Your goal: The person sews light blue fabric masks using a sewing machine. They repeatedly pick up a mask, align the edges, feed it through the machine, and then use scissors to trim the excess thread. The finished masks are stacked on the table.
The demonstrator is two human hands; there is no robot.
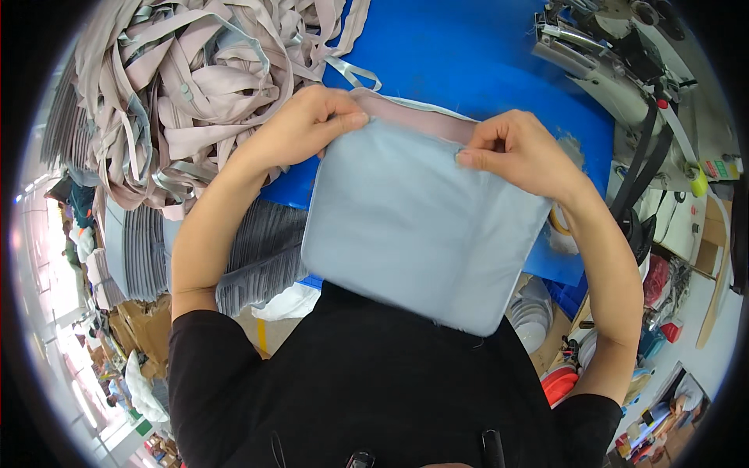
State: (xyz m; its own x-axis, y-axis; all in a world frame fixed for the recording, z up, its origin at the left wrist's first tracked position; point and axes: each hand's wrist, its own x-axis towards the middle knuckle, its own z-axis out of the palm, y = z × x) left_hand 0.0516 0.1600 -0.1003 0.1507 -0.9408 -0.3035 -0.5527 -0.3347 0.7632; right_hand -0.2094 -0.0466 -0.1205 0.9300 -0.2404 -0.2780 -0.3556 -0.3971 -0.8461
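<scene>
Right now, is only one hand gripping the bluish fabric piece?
No, left hand and right hand both pinch the fabric piece.

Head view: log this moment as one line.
left hand: pinching blue-grey fabric piece, upper edge; right hand: pinching same edge; pink strap pile: upper left

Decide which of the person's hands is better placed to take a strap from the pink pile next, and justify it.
Probably the left hand: it holds the blue-grey pouch nearer the pink pile, while the right hand grips its edge farther across.
</scene>
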